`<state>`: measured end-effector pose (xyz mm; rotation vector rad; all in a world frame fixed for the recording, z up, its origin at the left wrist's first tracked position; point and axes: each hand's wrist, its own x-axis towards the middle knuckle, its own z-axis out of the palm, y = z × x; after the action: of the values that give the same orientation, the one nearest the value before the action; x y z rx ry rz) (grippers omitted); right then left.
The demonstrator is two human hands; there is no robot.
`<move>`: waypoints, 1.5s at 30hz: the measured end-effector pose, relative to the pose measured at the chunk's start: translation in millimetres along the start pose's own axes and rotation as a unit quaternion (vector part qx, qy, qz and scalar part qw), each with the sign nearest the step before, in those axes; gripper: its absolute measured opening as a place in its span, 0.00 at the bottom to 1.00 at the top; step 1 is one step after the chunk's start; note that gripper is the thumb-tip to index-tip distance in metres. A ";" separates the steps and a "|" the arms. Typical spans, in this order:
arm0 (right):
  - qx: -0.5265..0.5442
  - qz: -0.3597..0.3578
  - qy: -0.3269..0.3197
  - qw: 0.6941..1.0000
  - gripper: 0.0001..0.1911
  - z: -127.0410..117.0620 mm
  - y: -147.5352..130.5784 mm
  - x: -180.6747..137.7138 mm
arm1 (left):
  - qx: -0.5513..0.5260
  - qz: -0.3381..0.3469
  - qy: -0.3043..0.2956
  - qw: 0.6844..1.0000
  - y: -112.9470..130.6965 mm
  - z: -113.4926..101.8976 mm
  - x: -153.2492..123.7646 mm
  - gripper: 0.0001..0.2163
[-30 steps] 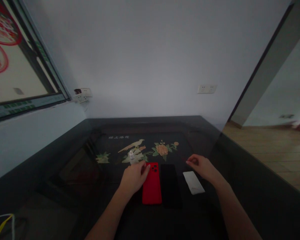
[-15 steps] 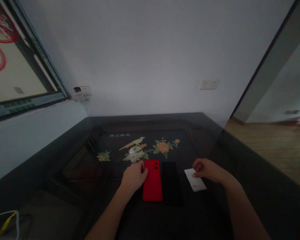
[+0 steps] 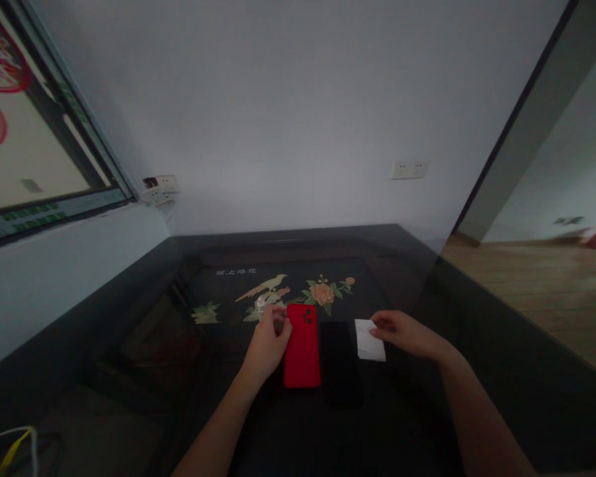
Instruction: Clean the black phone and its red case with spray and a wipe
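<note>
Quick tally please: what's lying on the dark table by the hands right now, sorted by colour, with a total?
Red: 1, the phone case, with the left hand at its edge.
Black: 1, the phone beside it.
White: 2, the packet touched by the right hand, and the small bottle near the left hand.
Total: 4 things on the table.
</note>
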<state>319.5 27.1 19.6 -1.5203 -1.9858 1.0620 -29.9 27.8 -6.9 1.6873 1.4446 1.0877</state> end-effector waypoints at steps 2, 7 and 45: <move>0.009 -0.022 0.053 0.998 0.15 3.5 -9.1 3.8 | -0.029 -0.006 -0.018 0.999 1.6 0.7 0.2 0.16; 0.089 -0.076 0.312 0.943 0.15 30.9 -37.0 15.3 | -0.098 -0.014 -0.066 0.993 7.2 3.9 -1.4 0.19; 0.372 -0.073 0.208 0.902 0.22 88.4 -60.5 24.8 | -0.218 -0.114 -0.135 0.960 8.6 9.8 -5.2 0.21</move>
<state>210.7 15.9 8.9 -1.0391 -1.1700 1.1296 -17.5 21.5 -4.5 1.2639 1.0957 0.9234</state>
